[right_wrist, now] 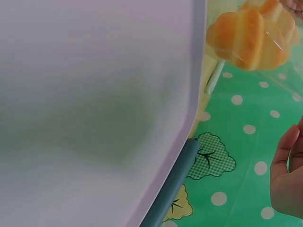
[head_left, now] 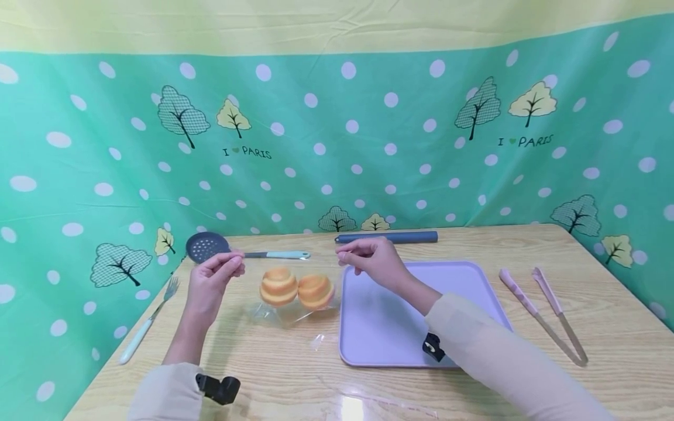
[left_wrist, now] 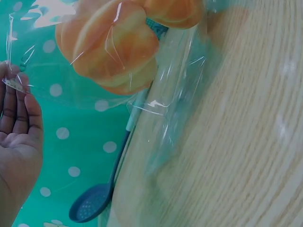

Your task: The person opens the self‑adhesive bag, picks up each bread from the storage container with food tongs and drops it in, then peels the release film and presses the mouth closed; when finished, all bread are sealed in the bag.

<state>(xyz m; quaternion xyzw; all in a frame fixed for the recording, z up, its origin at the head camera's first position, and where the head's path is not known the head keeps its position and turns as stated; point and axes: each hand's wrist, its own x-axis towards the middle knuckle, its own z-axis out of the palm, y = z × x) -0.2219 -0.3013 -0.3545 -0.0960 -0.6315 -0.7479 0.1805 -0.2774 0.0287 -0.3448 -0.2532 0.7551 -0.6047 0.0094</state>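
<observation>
A clear plastic bag (head_left: 265, 314) hangs between my two hands with two golden, ridged bread rolls (head_left: 279, 287) inside it. My left hand (head_left: 210, 282) pinches one upper side of the bag between thumb and fingers. On the other side, my right hand (head_left: 380, 264) pinches the film and hovers over the lilac tray (head_left: 363, 345). From the left wrist, the rolls (left_wrist: 109, 47) show large through the shiny film. The right wrist view has the rolls (right_wrist: 251, 40) beyond the tray's rim, with part of the right hand (right_wrist: 289, 175) at the edge.
A dark skimmer (head_left: 207, 247) with a mint handle lies behind my left hand, a fork (head_left: 150, 324) at the left edge. Behind the tray is a blue rolling pin (head_left: 389, 237); tongs (head_left: 558, 318) lie right. A small clear scrap (head_left: 318, 341) is left of the tray.
</observation>
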